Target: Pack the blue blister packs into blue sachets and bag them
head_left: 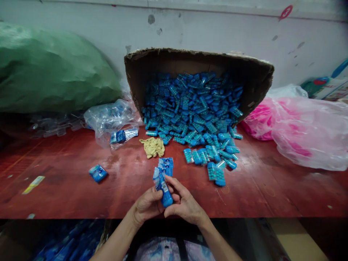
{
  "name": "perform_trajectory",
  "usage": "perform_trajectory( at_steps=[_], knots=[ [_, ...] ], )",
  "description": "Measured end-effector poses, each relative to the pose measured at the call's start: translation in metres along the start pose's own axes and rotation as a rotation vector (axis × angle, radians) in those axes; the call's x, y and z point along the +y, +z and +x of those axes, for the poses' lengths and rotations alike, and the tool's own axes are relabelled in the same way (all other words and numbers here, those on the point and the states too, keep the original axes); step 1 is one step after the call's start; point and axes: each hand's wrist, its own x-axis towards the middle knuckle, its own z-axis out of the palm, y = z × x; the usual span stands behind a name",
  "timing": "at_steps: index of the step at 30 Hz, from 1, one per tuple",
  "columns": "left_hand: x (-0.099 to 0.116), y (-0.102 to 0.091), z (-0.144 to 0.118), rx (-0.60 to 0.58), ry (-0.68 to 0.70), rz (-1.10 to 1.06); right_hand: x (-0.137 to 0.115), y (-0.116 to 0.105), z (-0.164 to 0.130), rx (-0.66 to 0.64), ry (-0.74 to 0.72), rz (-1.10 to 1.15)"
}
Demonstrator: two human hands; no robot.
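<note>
We see bright blue packets (190, 108) in a brown cardboard box (252, 72) at twelve o'clock, a red table (67, 174), a green sack (49, 69) at ten, and a pink-blotched clear bag (304, 134) at two.

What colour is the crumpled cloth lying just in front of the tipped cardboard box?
Pale yellow: the crumpled cloth lies on the red table, seen best in the head view.

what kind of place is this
Probably a small packing workshop or storeroom. A tipped cardboard box spills a heap of small blue packets onto a worn red table, with plastic bags of goods beside it. Both hands, left hand and right hand, hold one blue packet.
</note>
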Motion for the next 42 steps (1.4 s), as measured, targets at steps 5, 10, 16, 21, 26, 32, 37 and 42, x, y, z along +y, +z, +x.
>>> perform_trajectory(
  at_steps=[5, 10, 16, 21, 26, 32, 37, 42],
  knots=[
    [-0.014, 0.010, 0.003, 0.121, 0.104, -0.077, 0.013, -0.004, 0.002, 0.079, 0.032, 0.005],
    [-0.026, 0.025, 0.007, 0.322, 0.178, -0.168, 0.029, 0.005, 0.003, 0.192, 0.102, 0.057],
    [0.002, 0.016, -0.002, 0.541, 0.324, -0.216, 0.031, 0.004, 0.007, 0.168, 0.029, -0.134],
    [0.050, -0.014, -0.037, 0.685, 0.652, -0.362, 0.033, -0.015, 0.022, 0.227, -0.058, -0.506],
    [0.038, -0.015, -0.033, 0.749, 0.478, -0.195, 0.036, -0.016, 0.050, 0.223, 0.014, -0.966],
    [0.004, -0.011, 0.000, 0.729, 0.504, 0.252, 0.040, -0.004, 0.060, 0.195, 0.131, -1.309],
    [0.035, -0.026, 0.022, 0.917, 0.790, 1.036, 0.033, -0.009, 0.062, 0.123, 0.139, -1.304],
    [0.093, -0.041, 0.079, 0.947, 0.803, 1.837, 0.019, -0.012, 0.107, 0.182, 0.142, -1.293]
  ],
)
